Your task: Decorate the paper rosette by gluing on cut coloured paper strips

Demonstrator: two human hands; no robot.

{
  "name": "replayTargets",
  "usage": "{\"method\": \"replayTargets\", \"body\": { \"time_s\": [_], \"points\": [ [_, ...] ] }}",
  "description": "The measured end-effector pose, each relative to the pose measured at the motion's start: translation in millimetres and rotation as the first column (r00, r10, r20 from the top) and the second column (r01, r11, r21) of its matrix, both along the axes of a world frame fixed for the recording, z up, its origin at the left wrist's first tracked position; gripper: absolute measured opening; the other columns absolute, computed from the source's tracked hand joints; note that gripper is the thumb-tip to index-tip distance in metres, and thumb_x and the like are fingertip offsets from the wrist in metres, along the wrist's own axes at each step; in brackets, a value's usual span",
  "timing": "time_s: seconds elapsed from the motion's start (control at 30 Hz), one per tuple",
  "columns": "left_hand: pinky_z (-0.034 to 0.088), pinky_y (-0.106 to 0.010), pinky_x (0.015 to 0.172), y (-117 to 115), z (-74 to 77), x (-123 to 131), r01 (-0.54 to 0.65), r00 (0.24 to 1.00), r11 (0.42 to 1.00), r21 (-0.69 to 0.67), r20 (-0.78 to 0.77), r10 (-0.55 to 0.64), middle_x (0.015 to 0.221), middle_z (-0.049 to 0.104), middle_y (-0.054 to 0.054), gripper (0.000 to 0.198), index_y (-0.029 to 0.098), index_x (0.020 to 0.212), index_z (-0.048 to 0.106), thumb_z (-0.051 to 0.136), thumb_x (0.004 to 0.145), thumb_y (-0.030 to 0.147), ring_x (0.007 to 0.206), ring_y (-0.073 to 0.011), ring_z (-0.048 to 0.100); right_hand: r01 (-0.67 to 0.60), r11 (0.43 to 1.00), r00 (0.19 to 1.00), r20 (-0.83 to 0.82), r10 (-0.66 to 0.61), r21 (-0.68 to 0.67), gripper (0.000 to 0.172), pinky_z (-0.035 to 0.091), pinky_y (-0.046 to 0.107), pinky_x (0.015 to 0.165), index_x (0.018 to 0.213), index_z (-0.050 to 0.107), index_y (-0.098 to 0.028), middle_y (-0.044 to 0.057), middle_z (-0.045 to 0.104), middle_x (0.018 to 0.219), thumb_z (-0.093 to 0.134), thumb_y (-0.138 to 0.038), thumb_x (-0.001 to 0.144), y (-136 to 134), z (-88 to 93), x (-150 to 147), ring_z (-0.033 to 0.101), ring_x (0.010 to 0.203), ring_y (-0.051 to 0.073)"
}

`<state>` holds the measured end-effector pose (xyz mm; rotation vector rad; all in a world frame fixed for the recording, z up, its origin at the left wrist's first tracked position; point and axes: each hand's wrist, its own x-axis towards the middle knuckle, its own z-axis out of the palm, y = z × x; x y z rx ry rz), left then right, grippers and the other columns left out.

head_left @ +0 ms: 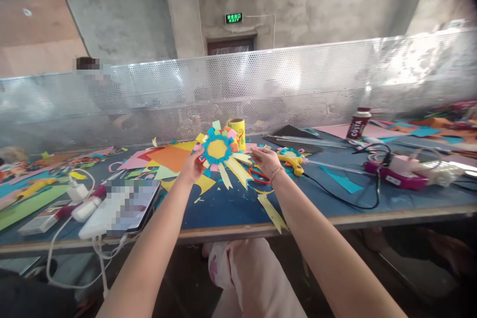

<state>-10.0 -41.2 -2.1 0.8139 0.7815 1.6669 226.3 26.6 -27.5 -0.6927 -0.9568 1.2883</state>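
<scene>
In the head view, a paper flower is held over the table, gripped at its left edge by the left hand. The right hand is positioned to the flower's right, partly curled; whether anything is pinched cannot be told. A yellow tube is observed just behind the flower. A yellow glue gun is noted right of it, a bottle farther right.
</scene>
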Motion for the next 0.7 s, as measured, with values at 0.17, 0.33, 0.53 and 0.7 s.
{"method": "replayTargets", "body": {
  "time_s": [0.17,0.33,0.53,0.7],
  "points": [
    [0.057,-0.031,0.069,1,-4.9,8,0.122,0.990,0.992,0.005,-0.068,-0.122,0.079,0.072,-0.003,0.040,0.017,0.089,0.064,0.082,0.053,0.018,0.074,-0.0201,0.070,-0.098,0.990,0.995,0.006,0.099,-0.098,0.020,0.060,0.021,0.067,0.068,0.067,-0.015,0.005,0.070,0.073,0.082,-0.008,0.058,-5,1.9,-3,0.069,0.073,0.015],
    [0.057,-0.030,0.071,1,-8.0,8,0.202,0.975,0.977,0.065,-0.112,-0.194,0.081,0.071,-0.004,0.038,0.016,0.089,0.064,0.082,0.055,0.020,0.074,-0.0189,0.070,-0.123,0.984,0.991,0.045,0.130,-0.132,0.019,0.059,0.021,0.064,0.065,0.065,-0.015,0.004,0.068,0.069,0.078,-0.002,0.060,-9,3.8,-5,0.068,0.067,0.013],
    [0.057,-0.032,0.073,1,-8.1,6,0.213,0.972,0.976,0.035,-0.112,-0.208,0.087,0.071,-0.004,0.044,0.017,0.090,0.062,0.084,0.052,0.022,0.077,-0.0188,0.069,-0.012,0.996,0.959,0.282,0.036,-0.088,0.014,0.054,0.021,0.060,0.063,0.061,-0.015,0.000,0.060,0.058,0.075,-0.014,0.068,-6,-0.1,-8,0.060,0.056,0.009],
    [0.056,-0.031,0.072,7,-11.8,3,0.178,0.973,0.984,0.015,-0.154,-0.174,0.084,0.071,-0.004,0.043,0.016,0.087,0.062,0.084,0.051,0.023,0.074,-0.0176,0.068,0.048,0.999,0.902,0.431,-0.034,-0.021,0.029,0.041,0.021,0.049,0.051,0.056,-0.016,-0.002,0.051,0.046,0.072,-0.025,0.072,-3,-2.0,-7,0.046,0.046,0.008]
  ]
}}
